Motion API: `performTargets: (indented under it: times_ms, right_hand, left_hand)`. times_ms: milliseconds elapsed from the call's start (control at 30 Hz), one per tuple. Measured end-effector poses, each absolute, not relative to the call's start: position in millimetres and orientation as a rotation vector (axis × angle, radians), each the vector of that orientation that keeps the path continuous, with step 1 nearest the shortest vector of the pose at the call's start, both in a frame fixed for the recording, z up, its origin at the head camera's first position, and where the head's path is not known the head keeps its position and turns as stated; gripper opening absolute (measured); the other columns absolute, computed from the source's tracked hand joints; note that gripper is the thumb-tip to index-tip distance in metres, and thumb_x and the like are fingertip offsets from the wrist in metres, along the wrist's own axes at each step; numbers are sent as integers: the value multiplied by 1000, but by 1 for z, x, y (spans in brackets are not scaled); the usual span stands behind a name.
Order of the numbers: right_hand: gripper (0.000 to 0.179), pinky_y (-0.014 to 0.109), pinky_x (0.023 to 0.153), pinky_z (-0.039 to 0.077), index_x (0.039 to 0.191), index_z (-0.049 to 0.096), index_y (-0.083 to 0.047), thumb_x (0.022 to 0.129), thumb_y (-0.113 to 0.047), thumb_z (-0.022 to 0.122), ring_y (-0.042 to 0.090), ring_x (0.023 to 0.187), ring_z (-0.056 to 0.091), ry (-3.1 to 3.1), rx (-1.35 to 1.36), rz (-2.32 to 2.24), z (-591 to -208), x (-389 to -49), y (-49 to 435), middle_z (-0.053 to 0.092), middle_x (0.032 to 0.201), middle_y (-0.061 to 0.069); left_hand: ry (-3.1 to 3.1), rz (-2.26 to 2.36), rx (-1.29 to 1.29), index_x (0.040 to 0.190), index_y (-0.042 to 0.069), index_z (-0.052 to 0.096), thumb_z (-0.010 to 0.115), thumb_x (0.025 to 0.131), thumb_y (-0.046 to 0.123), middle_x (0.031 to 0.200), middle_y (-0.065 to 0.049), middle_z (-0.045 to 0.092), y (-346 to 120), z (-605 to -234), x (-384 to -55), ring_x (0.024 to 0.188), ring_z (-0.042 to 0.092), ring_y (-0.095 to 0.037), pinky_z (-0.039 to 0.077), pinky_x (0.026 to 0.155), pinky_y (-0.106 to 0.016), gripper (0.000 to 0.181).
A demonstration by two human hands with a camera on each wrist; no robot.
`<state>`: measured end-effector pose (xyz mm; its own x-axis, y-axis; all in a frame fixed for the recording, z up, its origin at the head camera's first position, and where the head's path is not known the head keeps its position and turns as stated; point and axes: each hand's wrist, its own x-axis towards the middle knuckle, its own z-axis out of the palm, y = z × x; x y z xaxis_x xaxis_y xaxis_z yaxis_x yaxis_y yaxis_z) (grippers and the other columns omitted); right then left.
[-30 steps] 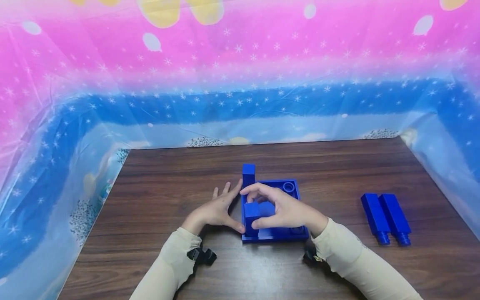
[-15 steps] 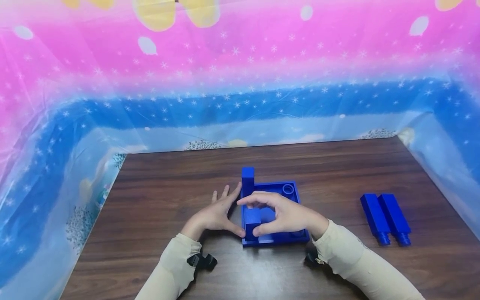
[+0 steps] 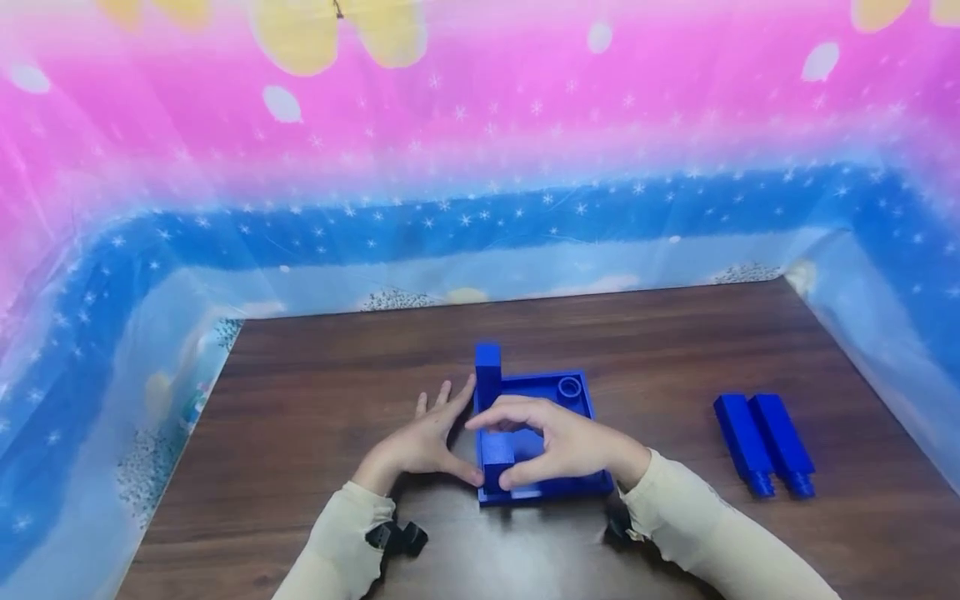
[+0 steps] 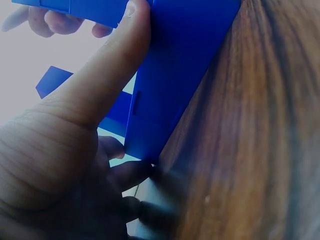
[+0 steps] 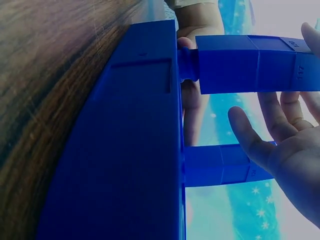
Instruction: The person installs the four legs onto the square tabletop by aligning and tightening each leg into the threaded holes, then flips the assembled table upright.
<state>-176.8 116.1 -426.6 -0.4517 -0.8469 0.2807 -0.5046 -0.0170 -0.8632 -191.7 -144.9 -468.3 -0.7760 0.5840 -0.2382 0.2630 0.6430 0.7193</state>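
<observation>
A blue square base [image 3: 547, 496] with a raised rim lies on the table. At its near left corner my right hand [image 3: 566, 442] holds a square blue leg [image 3: 497, 454] upright, thumb on one side and fingers curled round the other. The right wrist view shows a threaded neck [image 5: 189, 65] between this leg and the base. My left hand [image 3: 416, 442] rests along the base's left side, thumb and fingers spread. Its thumb [image 4: 112, 55] reaches the near leg's foot in the left wrist view. A second leg [image 3: 488, 367] stands at the far left corner.
Two more blue legs [image 3: 742, 437] with threaded ends lie side by side on the wooden table [image 3: 652, 350] to the right. A round socket [image 3: 569, 387] shows at the base's far right corner. A patterned curtain [image 3: 450, 225] hangs behind the table.
My right fingers have swung a little toward me round the near leg. The left hand keeps its place against the base. The head view has tilted slightly up.
</observation>
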Motion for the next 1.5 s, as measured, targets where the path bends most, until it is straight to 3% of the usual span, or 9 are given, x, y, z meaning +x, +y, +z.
performTargets:
  times_ms: [267, 833, 1133, 1500]
  right_hand:
    - [48, 36, 98, 53, 140, 66, -12, 93, -9, 80, 19, 115, 60, 1937, -1381, -1490, -430, -177, 122, 65, 125, 7]
    - [49, 35, 93, 54, 137, 67, -13, 91, -9, 83, 19, 111, 59, 1955, -1430, -1473, -430, -178, 119, 64, 123, 4]
    - [48, 39, 103, 53, 136, 66, -13, 92, -10, 84, 20, 122, 62, 1970, -1458, -1436, -422, -181, 118, 67, 132, 3]
    - [46, 36, 94, 57, 132, 68, -15, 89, -14, 87, 16, 112, 65, 2045, -1377, -1427, -423, -174, 115, 72, 124, 1]
  left_hand:
    - [2403, 970, 684, 171, 17, 0, 98, 72, 45, 177, -7, 4, -143, -473, -190, 160, -17, -33, -18, 123, -60, 142]
    - [2396, 955, 653, 171, 17, 1, 98, 72, 45, 177, -8, 6, -145, -472, -190, 160, -17, -32, -18, 123, -60, 141]
    - [2397, 967, 673, 171, 17, 0, 97, 74, 43, 176, -11, 4, -146, -466, -195, 159, -18, -34, -19, 123, -61, 140]
    - [2406, 954, 664, 171, 16, 0, 97, 74, 42, 176, -13, 5, -147, -471, -193, 160, -17, -35, -19, 123, -61, 140]
